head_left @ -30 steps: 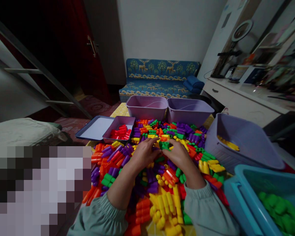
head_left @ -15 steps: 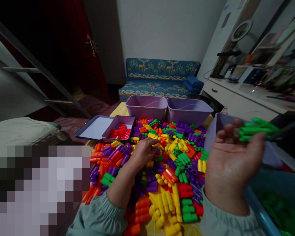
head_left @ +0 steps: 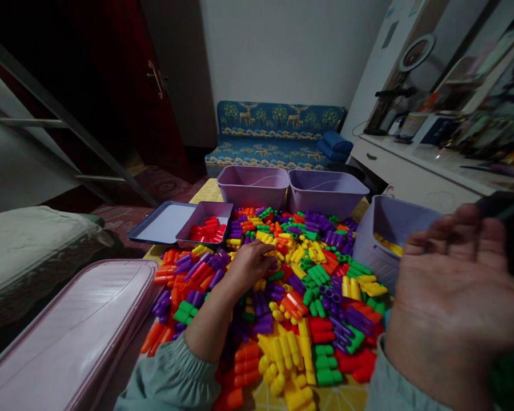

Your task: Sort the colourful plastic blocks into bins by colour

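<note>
My left hand (head_left: 251,265) rests on a heap of plastic building blocks (head_left: 300,279), fingers apart and slightly bent over yellow and purple pieces; the fingertips are partly hidden. My right hand (head_left: 458,285) is at the right edge, palm up, with its fingers spread and nothing seen in it. It covers part of the purple-grey bin (head_left: 370,245), which has yellow blocks (head_left: 388,244) inside. The heap mixes red, orange, yellow, green and purple tube-shaped pieces. A cluster of yellow blocks (head_left: 289,354) lies at the near edge.
Two purple bins (head_left: 252,188) (head_left: 328,194) stand at the table's far side. A small box (head_left: 184,231) holds red blocks, with a shallow lid (head_left: 160,222) beside it. Pink lids (head_left: 77,331) are stacked at left. Behind are a blue sofa (head_left: 274,145) and a white desk (head_left: 424,165).
My right hand has moved right and down and opened; the green blocks it held are gone from it. My left hand has stayed in place. The bin's yellow blocks have come into view.
</note>
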### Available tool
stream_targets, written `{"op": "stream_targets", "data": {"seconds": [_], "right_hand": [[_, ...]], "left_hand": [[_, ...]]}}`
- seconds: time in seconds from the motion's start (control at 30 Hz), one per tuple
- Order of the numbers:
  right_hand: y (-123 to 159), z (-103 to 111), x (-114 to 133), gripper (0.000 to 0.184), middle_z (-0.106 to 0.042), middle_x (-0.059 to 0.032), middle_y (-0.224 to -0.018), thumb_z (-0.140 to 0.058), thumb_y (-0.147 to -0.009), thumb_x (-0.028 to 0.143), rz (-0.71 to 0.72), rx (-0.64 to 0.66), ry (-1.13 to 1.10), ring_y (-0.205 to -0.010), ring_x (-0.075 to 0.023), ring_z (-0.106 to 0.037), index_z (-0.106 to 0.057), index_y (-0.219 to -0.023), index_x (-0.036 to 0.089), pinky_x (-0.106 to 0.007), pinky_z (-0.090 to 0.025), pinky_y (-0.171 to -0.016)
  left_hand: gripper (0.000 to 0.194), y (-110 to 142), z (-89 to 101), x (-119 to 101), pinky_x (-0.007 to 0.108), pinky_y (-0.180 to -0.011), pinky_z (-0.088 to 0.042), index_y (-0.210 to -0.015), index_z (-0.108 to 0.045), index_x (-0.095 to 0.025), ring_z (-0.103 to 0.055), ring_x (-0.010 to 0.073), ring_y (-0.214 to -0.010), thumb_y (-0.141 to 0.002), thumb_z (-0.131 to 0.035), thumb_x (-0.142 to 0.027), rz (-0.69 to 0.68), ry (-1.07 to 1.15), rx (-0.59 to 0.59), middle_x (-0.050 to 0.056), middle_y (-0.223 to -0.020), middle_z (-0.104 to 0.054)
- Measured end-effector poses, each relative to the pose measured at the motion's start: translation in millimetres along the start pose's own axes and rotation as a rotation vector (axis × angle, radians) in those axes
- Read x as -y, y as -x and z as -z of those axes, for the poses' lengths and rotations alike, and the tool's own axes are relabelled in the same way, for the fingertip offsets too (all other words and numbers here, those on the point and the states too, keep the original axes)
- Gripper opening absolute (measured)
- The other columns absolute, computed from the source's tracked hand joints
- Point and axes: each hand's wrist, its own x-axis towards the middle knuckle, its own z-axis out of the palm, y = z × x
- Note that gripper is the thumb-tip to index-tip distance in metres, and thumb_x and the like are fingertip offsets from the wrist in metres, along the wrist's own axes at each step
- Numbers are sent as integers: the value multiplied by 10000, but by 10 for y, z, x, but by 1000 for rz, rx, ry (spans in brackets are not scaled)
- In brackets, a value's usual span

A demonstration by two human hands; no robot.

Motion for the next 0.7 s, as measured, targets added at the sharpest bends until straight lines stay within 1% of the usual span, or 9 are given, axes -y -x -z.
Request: {"op": "stream_targets", "data": {"seconds": [0.03, 0.07, 0.1, 0.17, 0.3, 0.47, 0.6, 0.63, 0.7], "right_hand": [[53, -123, -18, 410, -612, -71, -1209, -324, -964, 510, -61, -52, -114, -942, -162, -635, -603, -993, 211, -350, -506, -710], [119, -237, -34, 378, -643, -64, -1028, -383, -958, 468, -118, -53, -154, -795, -143, -627, -626, -943, 179, -323, -489, -648], [197, -336, -48, 298, -642, -42, -912, -445, -947, 388, -149, -4, -156, -733, -126, -612, -637, -918, 162, -295, -477, -627], [365, -480, -73, 260, -645, -23, -811, -504, -928, 372, -157, 130, -108, -685, -115, -600, -645, -919, 154, -255, -462, -595], [632, -588, -116, 304, -678, -20, -793, -514, -920, 441, -181, 347, 27, -611, -111, -592, -633, -984, 169, -238, -466, -561], [731, -603, -176, 289, -683, -15, -801, -503, -935, 429, -183, 387, 75, -626, -102, -609, -622, -1013, 177, -217, -474, -574], [779, -603, -231, 297, -686, -18, -818, -497, -948, 443, -232, 457, 102, -635, -101, -616, -617, -1030, 183, -218, -480, -590], [802, -602, -245, 298, -687, -17, -826, -496, -950, 447, -241, 481, 110, -632, -100, -613, -615, -1033, 187, -221, -484, -595], [865, -602, -280, 295, -687, -13, -844, -498, -951, 456, -260, 550, 124, -645, -103, -615, -611, -1039, 198, -226, -494, -604]], "left_hand": [[253, 1, -2, 5, 282, -766, -479, -1090, -717, -139, -658, 203, -865, -882, -606, -230, 1, -1, -1, 98, -947, -705], [252, 2, -4, 12, 280, -760, -481, -1089, -717, -141, -660, 200, -859, -883, -603, -231, 2, 0, -2, 97, -948, -706], [248, 3, -7, 19, 278, -753, -483, -1086, -717, -144, -661, 198, -854, -885, -601, -231, 0, 2, -5, 96, -948, -708], [238, 7, -8, 27, 277, -746, -489, -1074, -720, -149, -666, 196, -849, -883, -603, -230, -6, 10, -23, 92, -948, -713], [222, 7, 28, -16, 295, -782, -511, -1056, -723, -155, -685, 204, -883, -871, -611, -206, -28, 39, -101, 93, -976, -732], [200, -10, 182, -185, 314, -825, -548, -1007, -732, -152, -713, 207, -906, -858, -609, -205, 61, 235, -304, 94, -979, -761], [299, 37, 433, -331, 321, -869, -563, -1098, -693, -126, -713, 212, -973, -879, -606, -309, 141, 484, -344, 111, -1050, -752], [311, 73, 518, -362, 322, -877, -562, -1110, -688, -127, -708, 212, -985, -880, -608, -320, 147, 466, -350, 111, -1065, -747], [306, 187, 704, -412, 335, -897, -553, -1116, -689, -147, -693, 213, -1005, -873, -621, -319, 145, 290, -392, 103, -1094, -733]]}}
